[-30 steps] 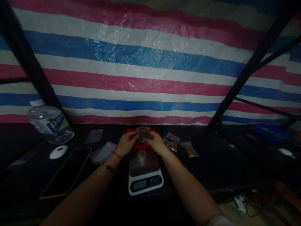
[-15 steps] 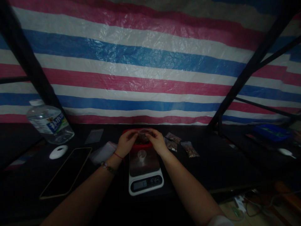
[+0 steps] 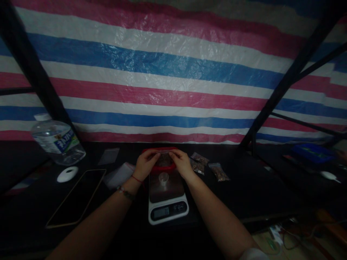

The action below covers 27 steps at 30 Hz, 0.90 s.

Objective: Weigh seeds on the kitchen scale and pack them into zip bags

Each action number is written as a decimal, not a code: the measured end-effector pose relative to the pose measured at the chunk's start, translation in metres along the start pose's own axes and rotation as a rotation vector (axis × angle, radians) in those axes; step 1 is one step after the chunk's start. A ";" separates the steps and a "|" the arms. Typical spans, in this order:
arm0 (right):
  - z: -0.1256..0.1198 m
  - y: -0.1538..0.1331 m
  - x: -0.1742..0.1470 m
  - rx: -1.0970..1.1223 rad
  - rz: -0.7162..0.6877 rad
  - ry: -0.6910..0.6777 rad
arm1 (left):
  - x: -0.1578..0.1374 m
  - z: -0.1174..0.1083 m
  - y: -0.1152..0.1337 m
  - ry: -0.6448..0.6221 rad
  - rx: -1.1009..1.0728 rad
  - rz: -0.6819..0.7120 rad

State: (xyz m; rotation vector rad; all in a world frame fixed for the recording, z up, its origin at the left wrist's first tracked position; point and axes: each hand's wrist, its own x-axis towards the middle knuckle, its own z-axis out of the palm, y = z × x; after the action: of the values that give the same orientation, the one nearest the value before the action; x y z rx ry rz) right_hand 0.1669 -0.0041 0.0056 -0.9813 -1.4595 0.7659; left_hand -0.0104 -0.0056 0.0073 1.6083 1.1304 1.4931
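Between my two hands is a small clear zip bag [image 3: 164, 159], pinched at its top corners. My left hand [image 3: 147, 164] is closed on the left corner and my right hand [image 3: 181, 163] on the right one. Behind the bag sits a red container [image 3: 168, 168], its contents mostly hidden by the bag and hands. Just in front stands a kitchen scale [image 3: 168, 213] with a small clear cup [image 3: 163, 178] on its dark platform. The digits on its display are too dim to read.
Right of my hands lie several filled bags [image 3: 219, 172]. To the left are a stack of clear bags [image 3: 120, 175], a single flat bag [image 3: 108, 156], a phone [image 3: 77, 198], a white mouse [image 3: 67, 174] and a large plastic bottle [image 3: 59, 141]. Black frame posts [image 3: 273, 94] flank the table.
The bag's top edge, spread in a rounded opening before, is now drawn into a straighter line between my fingers. Both arms have stayed almost in place.
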 end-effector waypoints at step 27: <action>0.001 -0.003 0.000 -0.138 -0.050 0.006 | 0.004 -0.005 -0.008 -0.098 0.197 0.172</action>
State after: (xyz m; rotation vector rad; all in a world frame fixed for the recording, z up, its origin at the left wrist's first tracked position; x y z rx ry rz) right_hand 0.1655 -0.0058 0.0081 -1.0462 -1.5425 0.6320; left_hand -0.0168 0.0006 0.0026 1.9345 1.1377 1.4276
